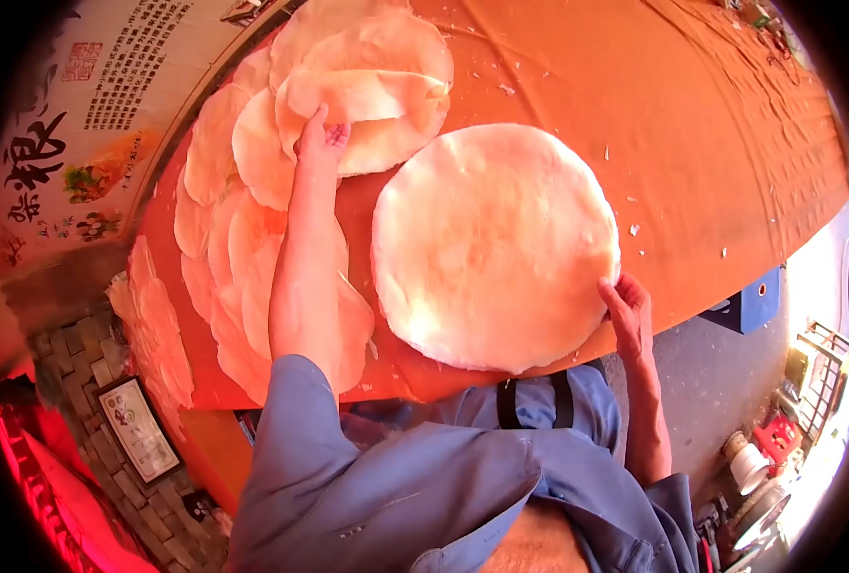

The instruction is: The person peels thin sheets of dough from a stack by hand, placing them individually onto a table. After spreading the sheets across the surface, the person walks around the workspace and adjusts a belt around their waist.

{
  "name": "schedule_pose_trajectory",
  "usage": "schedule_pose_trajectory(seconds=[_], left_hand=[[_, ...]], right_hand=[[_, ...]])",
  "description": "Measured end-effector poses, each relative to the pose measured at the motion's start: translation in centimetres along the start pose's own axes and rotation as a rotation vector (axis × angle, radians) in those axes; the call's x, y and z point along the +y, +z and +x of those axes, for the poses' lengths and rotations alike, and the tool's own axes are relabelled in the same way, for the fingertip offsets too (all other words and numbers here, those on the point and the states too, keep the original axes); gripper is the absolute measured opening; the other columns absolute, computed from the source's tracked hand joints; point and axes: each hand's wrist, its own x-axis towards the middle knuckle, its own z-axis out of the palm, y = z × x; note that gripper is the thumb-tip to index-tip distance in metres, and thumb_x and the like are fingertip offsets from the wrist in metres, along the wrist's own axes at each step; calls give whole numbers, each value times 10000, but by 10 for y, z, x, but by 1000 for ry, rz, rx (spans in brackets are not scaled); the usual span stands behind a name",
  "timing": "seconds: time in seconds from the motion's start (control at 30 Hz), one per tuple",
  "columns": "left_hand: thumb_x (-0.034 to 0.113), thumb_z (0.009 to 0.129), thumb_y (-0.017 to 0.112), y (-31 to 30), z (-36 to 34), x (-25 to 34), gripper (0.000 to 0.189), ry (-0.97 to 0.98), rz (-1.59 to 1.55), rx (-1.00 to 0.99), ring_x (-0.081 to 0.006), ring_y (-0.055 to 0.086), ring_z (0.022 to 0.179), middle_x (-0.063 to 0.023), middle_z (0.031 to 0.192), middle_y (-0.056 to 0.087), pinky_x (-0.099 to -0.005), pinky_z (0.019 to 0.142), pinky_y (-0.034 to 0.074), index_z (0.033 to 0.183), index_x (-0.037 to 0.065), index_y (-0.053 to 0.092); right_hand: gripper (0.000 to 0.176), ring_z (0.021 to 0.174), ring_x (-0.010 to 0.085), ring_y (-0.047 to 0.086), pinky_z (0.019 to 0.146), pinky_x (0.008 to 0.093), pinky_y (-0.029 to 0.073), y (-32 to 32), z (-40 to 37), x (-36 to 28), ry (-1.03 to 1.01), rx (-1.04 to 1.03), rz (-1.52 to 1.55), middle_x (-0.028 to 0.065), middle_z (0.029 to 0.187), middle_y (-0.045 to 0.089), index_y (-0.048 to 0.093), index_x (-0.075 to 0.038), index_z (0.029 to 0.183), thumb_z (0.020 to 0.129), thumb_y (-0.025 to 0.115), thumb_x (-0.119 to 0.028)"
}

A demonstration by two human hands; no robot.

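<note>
in the head view, the large pale disc (496,246) lies flat on the orange-covered table (701,124), at the near edge; being round, it has no clear long axis. a folded sheet (367,95) lies up and to its left, toward the far left part of the table, its fold running roughly left to right. bare cloth opens to the disc's right, dotted with small flakes, while overlapping thin sheets (243,258) crowd the left edge. the left hand (323,136) has its thumb over the folded sheet, the other fingers mostly hidden, apparently gripping its near side. the right hand (627,304) has thumb and fingers nearly closed, pinching the disc's lower right rim.
</note>
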Motion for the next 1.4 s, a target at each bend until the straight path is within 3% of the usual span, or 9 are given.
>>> schedule_pose_trajectory(seconds=[0.27, 0.4, 0.53, 0.77, 0.9, 1.0, 1.03, 1.17, 1.4], left_hand=[[32, 812, 690, -2, 42, 35, 177, -14, 153, -305, -139, 538, 670, -42, 790, 586, -235, 488, 407, 931, 99, 578], [50, 801, 662, -23, 29, 177, 228, 313, 265, -535, -181, 603, 757, -92, 895, 632, -272, 590, 506, 1017, 31, 589], [59, 819, 645, -20, -76, 231, 507, 293, 253, -405, -350, 617, 1100, -224, 1216, 604, -457, 990, 501, 1282, -84, 497], [134, 851, 645, -26, -200, 247, 449, 398, 390, -432, -328, 677, 975, -213, 1126, 655, -391, 834, 587, 1229, -88, 550], [127, 884, 614, -42, -264, 247, 345, 602, 289, -651, -296, 694, 921, -216, 1108, 667, -379, 806, 593, 1159, -82, 608], [152, 925, 564, -48, -298, 215, 306, 1166, 396, -451, -258, 696, 915, -209, 1145, 658, -355, 787, 594, 1132, -62, 634], [223, 970, 479, -55, -315, 219, 386, 862, 331, -464, -268, 662, 1017, -190, 1184, 645, -366, 894, 550, 1209, -55, 598], [248, 930, 557, -66, -340, 188, 426, 618, 94, -459, -298, 655, 1019, -190, 1171, 648, -391, 913, 535, 1240, -42, 561], [123, 936, 541, -107, -304, 170, 370, 489, 29, -511, -246, 627, 1082, -154, 1208, 624, -368, 959, 497, 1278, -19, 531]], right_hand=[[318, 653, 70, 524, 575, 236, 411, -5, 8, 4, 53, -34, -13, -8, 752, 600, 621, -18, 927, 913, 658, -333], [330, 658, 81, 551, 587, 239, 434, -4, 7, -2, 65, -39, -23, 8, 768, 622, 623, -5, 952, 916, 660, -331], [362, 667, 95, 571, 584, 255, 456, -5, 6, -14, 46, -48, -100, 30, 769, 641, 635, 43, 942, 919, 657, -317], [311, 646, 106, 585, 604, 252, 477, -6, 26, -65, -342, 219, -371, 78, 720, 652, 632, 65, 1042, 916, 661, -218], [353, 720, 142, 620, 677, 273, 515, 55, 32, -111, -101, -279, -57, 85, 820, 664, 642, 31, 1053, 962, 583, -304], [463, 831, 185, 648, 793, 324, 538, 125, 35, -120, 81, -695, 159, 110, 938, 666, 602, 0, 1163, 987, 508, -418], [505, 861, 193, 647, 814, 337, 533, 146, 34, -122, 89, -769, 222, 113, 971, 659, 585, -3, 1191, 984, 494, -455], [536, 943, 203, 643, 858, 353, 518, 195, 14, -152, 201, -1013, 532, 105, 1050, 661, 576, -6, 1227, 967, 515, -472], [411, 993, 196, 651, 897, 330, 511, 199, 25, -144, 272, -741, 790, 89, 1061, 670, 528, 50, 1272, 893, 617, -80]])
